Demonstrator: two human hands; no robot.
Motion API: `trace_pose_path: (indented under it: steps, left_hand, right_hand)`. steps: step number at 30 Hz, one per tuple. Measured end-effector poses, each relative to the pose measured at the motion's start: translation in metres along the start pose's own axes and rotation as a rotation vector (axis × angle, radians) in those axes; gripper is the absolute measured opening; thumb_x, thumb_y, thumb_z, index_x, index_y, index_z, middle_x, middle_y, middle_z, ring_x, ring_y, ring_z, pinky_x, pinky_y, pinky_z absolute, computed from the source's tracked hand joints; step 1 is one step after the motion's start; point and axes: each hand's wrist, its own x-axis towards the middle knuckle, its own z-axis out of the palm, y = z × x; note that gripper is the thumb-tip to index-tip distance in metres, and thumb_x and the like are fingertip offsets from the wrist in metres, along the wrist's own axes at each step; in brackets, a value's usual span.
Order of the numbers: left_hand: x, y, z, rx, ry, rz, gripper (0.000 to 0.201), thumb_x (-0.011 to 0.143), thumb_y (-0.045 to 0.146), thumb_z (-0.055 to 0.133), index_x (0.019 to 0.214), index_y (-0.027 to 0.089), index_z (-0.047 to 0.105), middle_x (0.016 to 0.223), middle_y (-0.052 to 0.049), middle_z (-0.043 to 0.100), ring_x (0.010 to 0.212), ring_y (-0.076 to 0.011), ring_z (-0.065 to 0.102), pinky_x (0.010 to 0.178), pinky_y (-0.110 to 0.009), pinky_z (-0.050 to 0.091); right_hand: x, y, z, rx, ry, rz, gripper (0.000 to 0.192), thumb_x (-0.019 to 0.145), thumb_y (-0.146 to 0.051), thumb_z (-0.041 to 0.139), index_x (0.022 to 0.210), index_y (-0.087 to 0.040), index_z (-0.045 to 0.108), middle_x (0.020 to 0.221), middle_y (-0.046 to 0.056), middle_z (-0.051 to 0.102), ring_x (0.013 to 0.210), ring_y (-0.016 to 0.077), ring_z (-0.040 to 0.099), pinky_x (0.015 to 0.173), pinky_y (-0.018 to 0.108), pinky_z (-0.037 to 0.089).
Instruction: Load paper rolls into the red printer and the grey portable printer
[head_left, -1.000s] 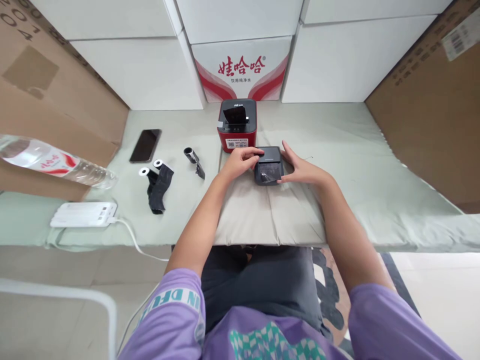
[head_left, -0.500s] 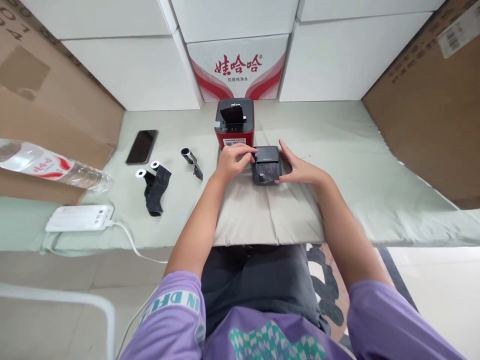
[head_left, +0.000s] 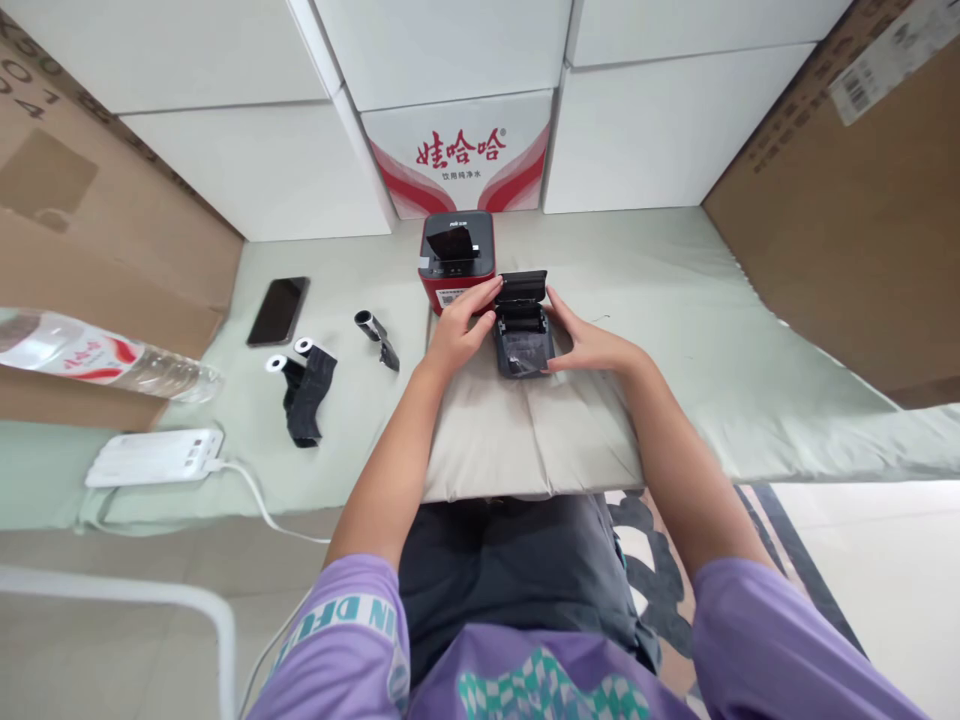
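Note:
A small black portable printer [head_left: 526, 355] sits on the cloth-covered table with its lid [head_left: 523, 287] raised, showing the roll bay. My left hand [head_left: 459, 325] is at its left side, fingers touching the lid's left edge and thumb by the body. Along the right side, my right hand [head_left: 589, 338] grips the printer, thumb at the lower right corner and fingers near the hinge. Right behind my left hand stands a red and black printer [head_left: 459, 255] with a black strip sticking out of its top.
To the left lie two black paper rolls [head_left: 304, 390], a smaller roll [head_left: 377, 335], a phone [head_left: 277, 311], a white power bank [head_left: 154, 457] with a cable, and a water bottle [head_left: 105, 352]. White boxes [head_left: 457, 155] line the back; cardboard boxes [head_left: 840, 220] flank the table [head_left: 712, 300].
The small printer's lid has swung up from shut to open. My left fingers moved up with the lid, while my right hand stays on the right side. The camera view has shifted slightly.

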Motion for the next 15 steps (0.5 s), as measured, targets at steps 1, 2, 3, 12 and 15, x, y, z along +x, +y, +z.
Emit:
trace_pose_path:
  steps: [1,2,3,12,15]
  left_hand:
    - [0.000,0.000,0.000,0.027,-0.008,0.003,0.057,0.103,0.050,0.051,0.152,0.022,0.056,0.154,-0.015,0.057,0.143,-0.0285,0.055,0.122,-0.045,0.041]
    - [0.001,0.001,0.000,0.061,-0.018,0.004,0.057,0.103,0.050,0.049,0.153,0.023,0.055,0.155,-0.014,0.056,0.144,-0.0281,0.053,0.123,-0.045,0.040]
    - [0.001,0.003,0.001,0.105,-0.030,0.002,0.059,0.104,0.051,0.048,0.155,0.023,0.053,0.155,-0.014,0.054,0.145,-0.0277,0.052,0.124,-0.044,0.038]
    - [0.001,0.008,0.026,0.376,-0.147,-0.185,0.079,0.103,0.059,0.038,0.166,0.012,0.032,0.152,-0.021,0.048,0.147,-0.0329,0.039,0.125,-0.050,0.027]
    - [0.001,0.006,0.029,0.378,-0.151,-0.238,0.073,0.106,0.059,0.030,0.163,0.014,0.038,0.155,-0.020,0.045,0.149,-0.0318,0.037,0.126,-0.050,0.026]
  right_hand:
    - [0.000,0.000,0.000,-0.006,0.002,0.008,0.155,0.064,-0.053,0.093,0.167,-0.032,-0.020,0.177,0.012,0.019,0.165,0.0354,0.017,0.134,0.058,0.009]
    - [0.000,0.000,0.000,-0.007,0.003,0.012,0.155,0.064,-0.053,0.093,0.167,-0.032,-0.020,0.177,0.012,0.019,0.165,0.0354,0.017,0.134,0.058,0.009]
    - [-0.001,0.000,0.000,-0.004,0.004,0.010,0.155,0.064,-0.052,0.093,0.167,-0.032,-0.021,0.177,0.012,0.018,0.165,0.0354,0.017,0.134,0.058,0.008]
    - [-0.001,0.002,0.000,-0.012,0.006,-0.004,0.154,0.066,-0.048,0.092,0.166,-0.029,-0.023,0.176,0.013,0.022,0.165,0.0346,0.020,0.135,0.055,0.011]
    - [0.000,0.006,0.000,-0.010,0.009,-0.030,0.153,0.067,-0.047,0.092,0.166,-0.029,-0.022,0.176,0.013,0.021,0.164,0.0354,0.020,0.135,0.056,0.011]
